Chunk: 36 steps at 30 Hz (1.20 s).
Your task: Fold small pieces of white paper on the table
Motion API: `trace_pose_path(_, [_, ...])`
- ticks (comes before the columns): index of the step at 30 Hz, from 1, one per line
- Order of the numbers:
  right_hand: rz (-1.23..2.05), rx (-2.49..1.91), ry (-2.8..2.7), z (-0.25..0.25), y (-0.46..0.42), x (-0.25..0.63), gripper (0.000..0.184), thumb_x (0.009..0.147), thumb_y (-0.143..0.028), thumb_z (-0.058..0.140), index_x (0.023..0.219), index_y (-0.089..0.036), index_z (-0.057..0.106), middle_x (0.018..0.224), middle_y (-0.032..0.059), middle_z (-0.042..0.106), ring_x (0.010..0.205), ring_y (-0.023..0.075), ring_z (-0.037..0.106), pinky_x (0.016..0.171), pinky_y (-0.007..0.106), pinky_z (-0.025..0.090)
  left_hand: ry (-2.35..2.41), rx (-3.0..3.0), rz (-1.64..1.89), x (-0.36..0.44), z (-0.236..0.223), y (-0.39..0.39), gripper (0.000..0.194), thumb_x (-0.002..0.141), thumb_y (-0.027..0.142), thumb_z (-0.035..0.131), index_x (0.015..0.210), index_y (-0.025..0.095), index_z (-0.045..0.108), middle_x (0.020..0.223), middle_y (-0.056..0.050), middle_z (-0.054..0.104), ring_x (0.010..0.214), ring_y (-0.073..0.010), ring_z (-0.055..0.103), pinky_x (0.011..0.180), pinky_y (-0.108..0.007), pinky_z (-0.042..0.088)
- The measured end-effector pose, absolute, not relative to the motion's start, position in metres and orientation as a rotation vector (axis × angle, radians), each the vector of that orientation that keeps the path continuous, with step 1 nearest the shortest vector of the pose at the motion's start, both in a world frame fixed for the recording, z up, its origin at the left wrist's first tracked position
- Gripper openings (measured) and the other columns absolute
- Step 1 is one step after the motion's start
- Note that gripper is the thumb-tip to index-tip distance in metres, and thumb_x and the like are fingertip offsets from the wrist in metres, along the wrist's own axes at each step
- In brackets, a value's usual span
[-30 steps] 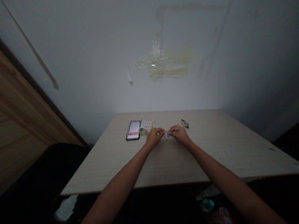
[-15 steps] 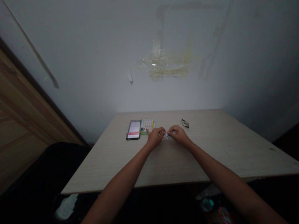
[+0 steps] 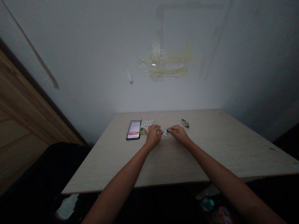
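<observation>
A small, crumpled-looking piece with white and blue print (image 3: 165, 133) is between my hands above or on the table; it is too small to tell what it is. My right hand (image 3: 179, 133) pinches its right side between thumb and fingertips. At its left edge is my left hand (image 3: 153, 136), with the fingers loosely bent and somewhat apart and one fingertip at or close to the piece. Just beyond my left hand lies a printed leaflet or packet (image 3: 147, 123) in white, green and yellow, partly covered by that hand.
A phone (image 3: 133, 130) with a lit, blurred screen lies left of the leaflet. Farther back on the right is a small folded wrapper (image 3: 185, 123). The pale wooden table (image 3: 201, 155) meets a wall (image 3: 93, 62) with old tape on it (image 3: 168, 67).
My left hand has loosened its pinch and drawn slightly left, so more of the small piece shows. My right hand has barely moved and still pinches it.
</observation>
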State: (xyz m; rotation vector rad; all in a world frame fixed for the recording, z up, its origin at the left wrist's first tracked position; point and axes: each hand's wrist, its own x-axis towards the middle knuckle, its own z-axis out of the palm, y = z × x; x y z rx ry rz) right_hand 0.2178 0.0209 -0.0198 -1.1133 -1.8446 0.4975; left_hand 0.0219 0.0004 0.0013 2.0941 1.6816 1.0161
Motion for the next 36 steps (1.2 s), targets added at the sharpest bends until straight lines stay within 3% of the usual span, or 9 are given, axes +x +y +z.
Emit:
trace_pose_path(5, [0.607, -1.151, -1.837, -0.020, 0.020, 0.218, 0.022, 0.077, -0.038, 0.068, 0.085, -0.020, 0.077, 0.090, 0.0078, 0.076, 0.089, 0.0239, 0.068, 0.086, 0.037, 0.049, 1.696, 2.117, 1.025, 0.022, -0.002, 0.002, 0.011, 0.089, 0.026, 0.064, 0.083, 0.021, 0.072, 0.125, -0.008, 0.063, 0.126, -0.0269, 0.047, 0.114, -0.062, 0.018])
trace_pose_path(13, [0.536, -1.224, -1.774, -0.014, 0.017, 0.217, 0.012, 0.075, -0.027, 0.069, 0.078, -0.018, 0.075, 0.085, 0.0074, 0.074, 0.087, 0.0226, 0.065, 0.085, 0.035, 0.048, 1.666, 2.146, 0.980, 0.021, -0.002, 0.000, 0.012, 0.088, 0.035, 0.066, 0.086, 0.029, 0.077, 0.131, -0.004, 0.060, 0.130, -0.0315, 0.041, 0.112, -0.071, 0.014])
trace_pose_path(20, [0.498, -1.212, -1.792, -0.014, 0.017, 0.215, 0.009, 0.076, -0.026, 0.069, 0.077, -0.018, 0.074, 0.082, 0.0071, 0.073, 0.087, 0.0224, 0.064, 0.085, 0.036, 0.046, 1.625, 2.167, 0.975, 0.021, 0.000, 0.000, 0.012, 0.085, 0.034, 0.070, 0.078, 0.027, 0.076, 0.135, -0.004, 0.059, 0.134, -0.0323, 0.038, 0.112, -0.073, 0.010])
trace_pose_path(28, [0.755, -1.099, -1.776, -0.024, 0.021, 0.214, 0.026, 0.073, -0.035, 0.075, 0.093, -0.018, 0.074, 0.093, 0.0085, 0.074, 0.089, 0.0227, 0.068, 0.086, 0.037, 0.051, 1.709, 2.154, 1.014, 0.023, -0.003, 0.001, 0.010, 0.086, 0.025, 0.067, 0.078, 0.020, 0.071, 0.128, -0.008, 0.061, 0.127, -0.0292, 0.045, 0.114, -0.066, 0.017])
trace_pose_path(36, [0.799, -1.125, -1.702, -0.026, 0.025, 0.217, 0.028, 0.067, -0.030, 0.078, 0.091, -0.016, 0.072, 0.088, 0.0084, 0.074, 0.081, 0.0205, 0.069, 0.083, 0.036, 0.053, 1.661, 2.109, 0.992, 0.022, 0.000, 0.000, 0.009, 0.082, 0.034, 0.073, 0.086, 0.026, 0.076, 0.134, -0.004, 0.059, 0.132, -0.0297, 0.040, 0.113, -0.066, 0.018])
